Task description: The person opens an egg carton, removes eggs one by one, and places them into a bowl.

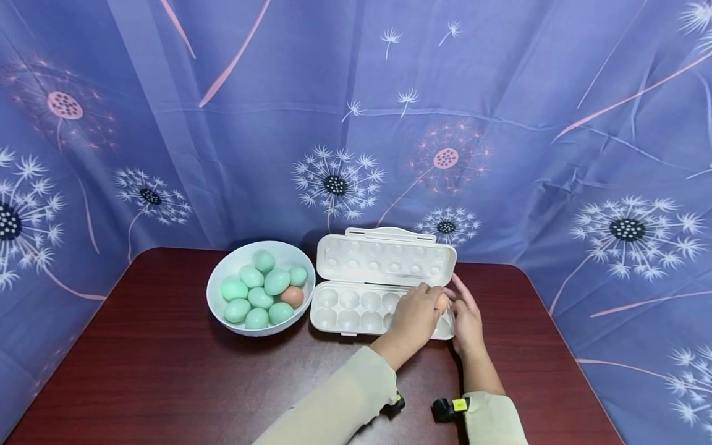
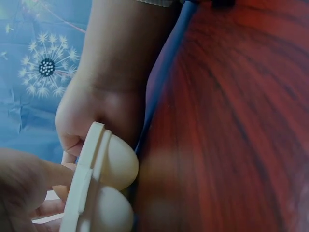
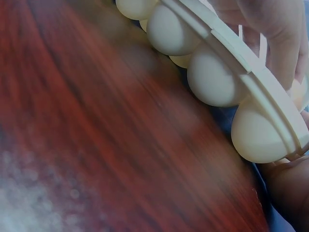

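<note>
A white egg carton (image 1: 384, 283) lies open on the table, its hinged lid (image 1: 384, 256) tilted back at the rear. At the carton's right end my left hand (image 1: 413, 316) holds a brown egg (image 1: 442, 303) between its fingers, low over the cups. My right hand (image 1: 468, 322) grips the same end of the carton, fingers reaching up along the side toward the lid. Rounded cup undersides (image 3: 217, 77) show in the right wrist view. In the left wrist view the carton's edge hides much of the fingers. The cups visible on the left side hold nothing.
Left of the carton, close beside it, stands a white bowl (image 1: 214, 301) with several pale green eggs (image 1: 259, 298) and one brown egg (image 1: 292, 296). The dark red wooden table (image 1: 167, 383) ends at a blue dandelion-patterned curtain (image 1: 250, 154) behind.
</note>
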A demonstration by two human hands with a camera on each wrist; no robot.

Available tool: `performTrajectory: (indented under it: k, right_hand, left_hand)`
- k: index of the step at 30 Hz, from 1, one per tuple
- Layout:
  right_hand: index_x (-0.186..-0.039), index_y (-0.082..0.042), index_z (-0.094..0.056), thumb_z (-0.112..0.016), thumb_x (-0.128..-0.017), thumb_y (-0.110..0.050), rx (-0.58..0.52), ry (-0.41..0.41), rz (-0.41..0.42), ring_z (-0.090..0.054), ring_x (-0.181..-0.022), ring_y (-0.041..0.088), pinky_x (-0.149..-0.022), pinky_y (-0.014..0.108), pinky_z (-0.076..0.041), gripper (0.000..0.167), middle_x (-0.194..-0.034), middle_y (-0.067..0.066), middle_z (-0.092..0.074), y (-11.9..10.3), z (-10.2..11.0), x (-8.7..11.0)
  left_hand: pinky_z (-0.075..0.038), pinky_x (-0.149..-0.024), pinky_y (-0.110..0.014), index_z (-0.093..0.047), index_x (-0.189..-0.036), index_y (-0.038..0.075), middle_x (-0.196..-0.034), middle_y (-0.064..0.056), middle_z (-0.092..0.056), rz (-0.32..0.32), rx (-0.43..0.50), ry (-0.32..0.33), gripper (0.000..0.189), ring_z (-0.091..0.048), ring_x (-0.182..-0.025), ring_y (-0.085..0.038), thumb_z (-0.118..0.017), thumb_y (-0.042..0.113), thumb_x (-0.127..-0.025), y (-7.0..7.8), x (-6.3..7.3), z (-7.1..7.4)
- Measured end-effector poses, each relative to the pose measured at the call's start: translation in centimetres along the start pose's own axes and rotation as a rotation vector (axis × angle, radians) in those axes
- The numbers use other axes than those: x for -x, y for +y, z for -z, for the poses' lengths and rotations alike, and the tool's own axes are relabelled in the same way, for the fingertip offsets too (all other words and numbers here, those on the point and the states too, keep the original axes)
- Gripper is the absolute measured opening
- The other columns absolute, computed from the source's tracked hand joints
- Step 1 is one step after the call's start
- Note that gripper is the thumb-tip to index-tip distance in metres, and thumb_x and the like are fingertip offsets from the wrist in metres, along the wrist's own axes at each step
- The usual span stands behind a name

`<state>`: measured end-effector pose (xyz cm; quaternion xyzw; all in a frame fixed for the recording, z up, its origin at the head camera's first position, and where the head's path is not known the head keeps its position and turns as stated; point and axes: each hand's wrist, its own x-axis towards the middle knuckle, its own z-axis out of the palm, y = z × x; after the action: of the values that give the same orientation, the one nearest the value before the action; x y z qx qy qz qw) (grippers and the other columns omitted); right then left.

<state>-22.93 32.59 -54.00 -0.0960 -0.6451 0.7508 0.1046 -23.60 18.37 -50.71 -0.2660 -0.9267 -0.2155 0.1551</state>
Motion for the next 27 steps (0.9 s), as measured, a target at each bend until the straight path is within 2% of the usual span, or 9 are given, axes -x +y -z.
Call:
performTrajectory:
  k: [6,12,17,22,27]
  right_hand:
    - [-0.155,-0.019,-0.043,-0.027,-0.094,0.01,0.015,-0.006,0.004,-0.06,-0.078,0.003,-0.056,0.017,-0.047,0.069,-0.107,-0.011,-0.07,-0.1,-0.1,0.1]
    - [-0.157,-0.016,-0.038,-0.026,-0.095,0.009,0.008,-0.035,0.02,-0.065,-0.084,0.005,-0.065,0.02,-0.055,0.068,-0.108,-0.01,-0.07,0.1,0.2,0.0]
    - [-0.157,-0.019,-0.038,-0.025,-0.097,0.008,0.006,-0.027,-0.012,-0.064,-0.089,0.007,-0.069,0.02,-0.056,0.067,-0.114,-0.005,-0.068,0.3,0.3,-0.3]
    - [-0.157,-0.021,-0.038,-0.025,-0.097,0.008,0.023,-0.012,-0.045,-0.063,-0.092,0.008,-0.072,0.02,-0.055,0.067,-0.117,-0.002,-0.067,-0.2,0.1,0.0]
    - [-0.156,-0.022,-0.041,-0.025,-0.097,0.007,0.024,0.008,-0.029,-0.063,-0.093,0.006,-0.074,0.018,-0.054,0.067,-0.112,-0.007,-0.068,0.2,0.1,-0.1]
  left_hand:
    - [-0.054,-0.069,-0.028,-0.065,-0.123,0.021,-0.104,0.0,-0.065,0.024,0.065,0.028,0.038,-0.065,-0.089,-0.017,-0.077,0.03,-0.088,-0.5,0.4,1.3]
    - [-0.055,-0.068,-0.028,-0.063,-0.126,0.018,-0.109,-0.003,-0.063,0.029,0.132,0.059,0.042,-0.068,-0.084,-0.017,-0.078,0.025,-0.088,-1.2,0.8,2.6]
    - [-0.056,-0.067,-0.029,-0.063,-0.123,0.015,-0.111,-0.007,-0.063,0.036,0.181,0.098,0.04,-0.07,-0.077,-0.021,-0.079,0.022,-0.087,-2.0,1.1,3.7]
    - [-0.058,-0.07,-0.032,-0.062,-0.126,0.016,-0.114,-0.008,-0.061,0.085,0.254,0.121,0.043,-0.071,-0.082,-0.024,-0.079,0.02,-0.086,-2.9,1.4,5.0]
    - [-0.059,-0.077,-0.036,-0.062,-0.128,0.016,-0.119,-0.009,-0.061,0.125,0.313,0.142,0.043,-0.072,-0.09,-0.026,-0.078,0.019,-0.089,-4.0,1.6,6.7]
